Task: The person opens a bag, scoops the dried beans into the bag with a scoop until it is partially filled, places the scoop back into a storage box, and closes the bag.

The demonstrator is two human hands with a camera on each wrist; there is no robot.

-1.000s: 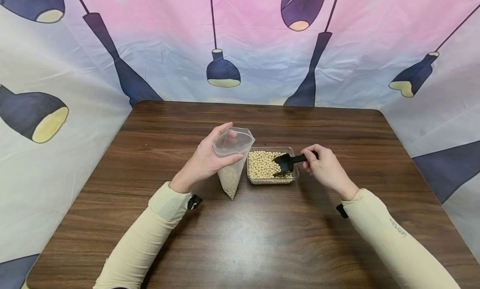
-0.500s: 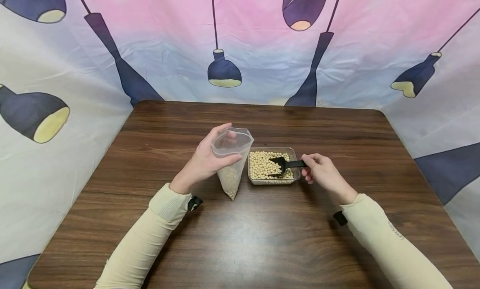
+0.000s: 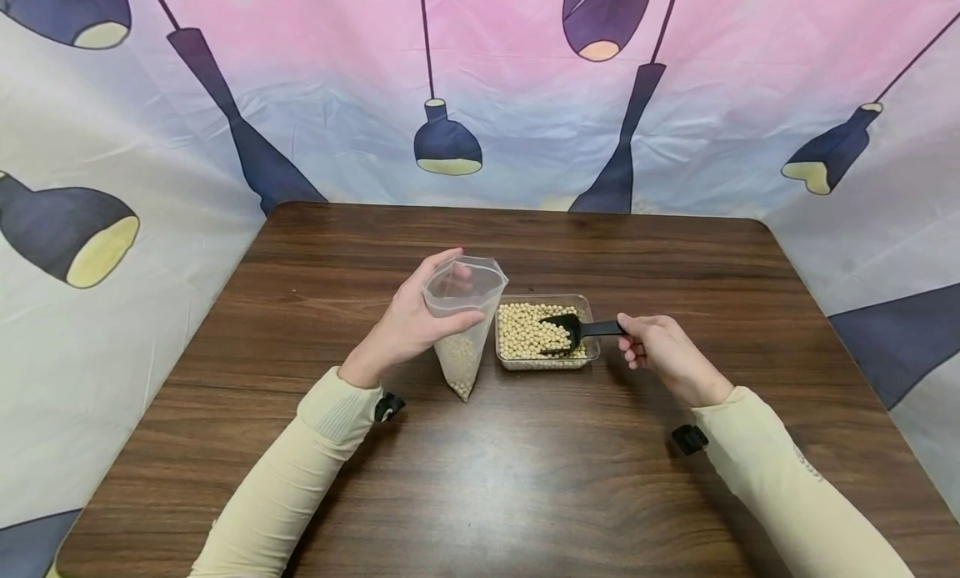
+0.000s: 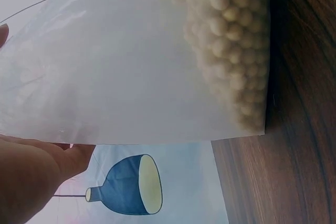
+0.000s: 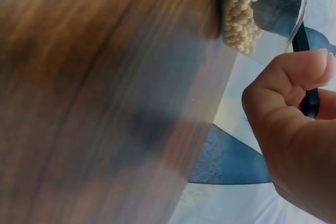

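Note:
My left hand [image 3: 408,315] holds a translucent plastic bag [image 3: 467,311] upright by its wide-open mouth, fingers behind and thumb in front. Pale round beans fill the bag's lower part; the left wrist view shows these beans [image 4: 236,40] through the plastic. Right of the bag stands a clear rectangular container [image 3: 543,364] full of soybeans [image 3: 523,328]. My right hand [image 3: 663,349] pinches the handle end of a black scoop [image 3: 573,331], whose blade lies among the beans with some on it. In the right wrist view, thumb and fingers close round the black handle [image 5: 311,103].
A dark wood-grain table [image 3: 480,478] bears everything. Behind it hangs a cloth backdrop [image 3: 360,128] printed with lamps, close to the table's far edge. A black strap [image 3: 689,439] shows at my right wrist, another strap [image 3: 388,406] at my left.
The scoop has tilted from a steeper pose to lie nearly level in the beans, and my right hand has shifted slightly lower and to the right. My left hand and the bag stay put.

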